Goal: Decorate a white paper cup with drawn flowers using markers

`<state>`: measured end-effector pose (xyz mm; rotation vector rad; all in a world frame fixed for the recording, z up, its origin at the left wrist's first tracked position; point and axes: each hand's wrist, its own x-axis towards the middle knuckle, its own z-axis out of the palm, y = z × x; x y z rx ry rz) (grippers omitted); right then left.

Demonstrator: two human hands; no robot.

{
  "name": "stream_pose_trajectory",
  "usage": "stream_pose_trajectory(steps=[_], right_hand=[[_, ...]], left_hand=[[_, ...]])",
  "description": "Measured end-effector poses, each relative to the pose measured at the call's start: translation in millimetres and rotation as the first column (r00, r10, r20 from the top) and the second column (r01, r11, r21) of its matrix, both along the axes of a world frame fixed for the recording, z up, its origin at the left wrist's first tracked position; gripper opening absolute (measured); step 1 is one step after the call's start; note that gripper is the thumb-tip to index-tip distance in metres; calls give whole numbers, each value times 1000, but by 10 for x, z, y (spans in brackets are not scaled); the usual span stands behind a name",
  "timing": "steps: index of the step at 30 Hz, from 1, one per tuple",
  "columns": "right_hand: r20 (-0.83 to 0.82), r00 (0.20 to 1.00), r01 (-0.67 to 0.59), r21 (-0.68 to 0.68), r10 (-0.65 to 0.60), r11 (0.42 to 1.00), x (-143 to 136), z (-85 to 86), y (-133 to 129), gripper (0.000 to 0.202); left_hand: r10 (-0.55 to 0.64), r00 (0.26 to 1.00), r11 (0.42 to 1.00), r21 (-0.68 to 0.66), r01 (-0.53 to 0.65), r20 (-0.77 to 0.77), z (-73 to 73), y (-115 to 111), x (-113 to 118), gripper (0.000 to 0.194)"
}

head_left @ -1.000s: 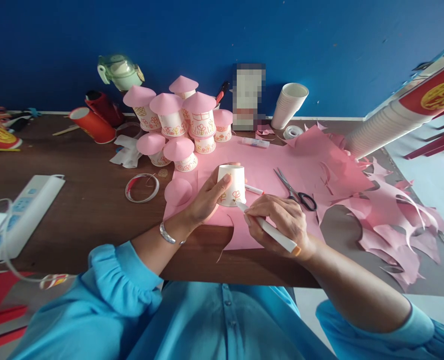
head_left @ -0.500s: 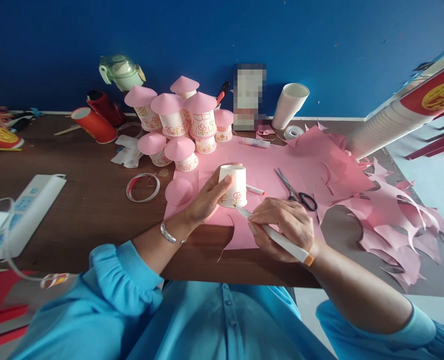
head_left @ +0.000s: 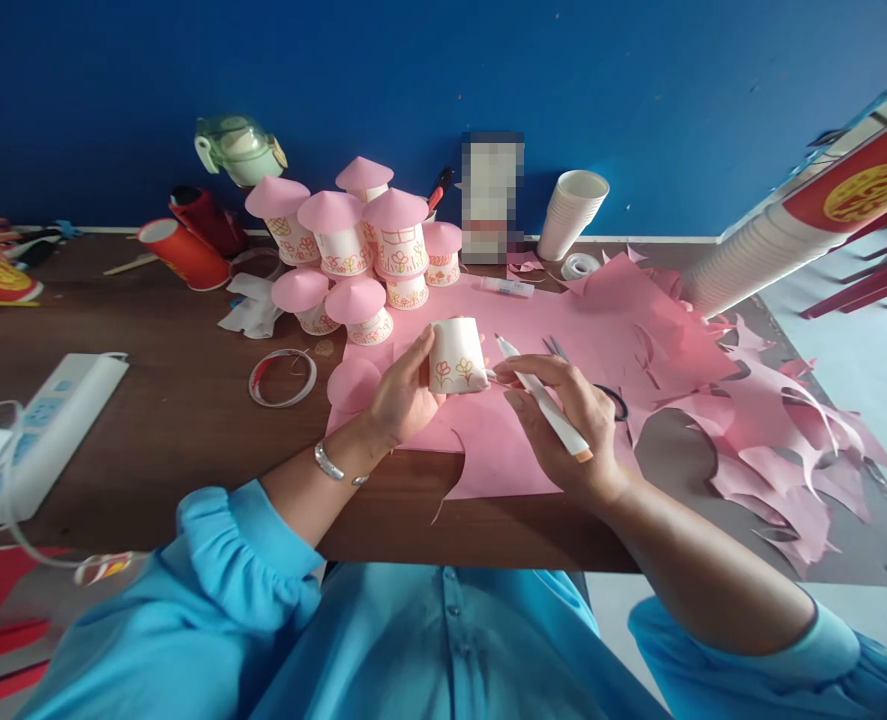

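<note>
Blue wall backs a brown table. Left to right: power strip, tape, roofed cups; left hand gripping a flowered cup over pink paper; right hand near that cup, gripping a marker; scraps.

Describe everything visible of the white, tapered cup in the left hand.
The white, tapered, paper-looking cup is wider at its lower end. Near that end are two line-drawn flowers, one reddish, one yellow-orange. Tilted slightly, it sits in the bare left hand, above the pink paper sheet. Whether the bare right hand touches it is unclear.
</note>
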<state>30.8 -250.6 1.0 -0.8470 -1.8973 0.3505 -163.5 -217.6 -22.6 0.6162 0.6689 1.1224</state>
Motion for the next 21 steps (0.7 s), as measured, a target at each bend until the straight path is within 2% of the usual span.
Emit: stream_pose_trajectory(steps=[5, 8, 14, 21], right_hand=[[75, 996, -54, 38, 51, 998, -34, -26, -2, 25], [64, 993, -105, 70, 100, 992, -23, -10, -2, 29], [59, 990, -138, 162, 130, 977, 60, 118, 3, 22], [56, 983, -182, 150, 175, 972, 14, 130, -16, 17]], left_hand=[[-44, 999, 995, 93, 43, 1, -7, -49, -27, 54], [-45, 999, 989, 138, 49, -30, -28, -60, -34, 54], [-19, 999, 1000, 2, 19, 34, -25, -20, -49, 43], [-59, 998, 998, 13, 58, 33, -13, -28, -75, 57]])
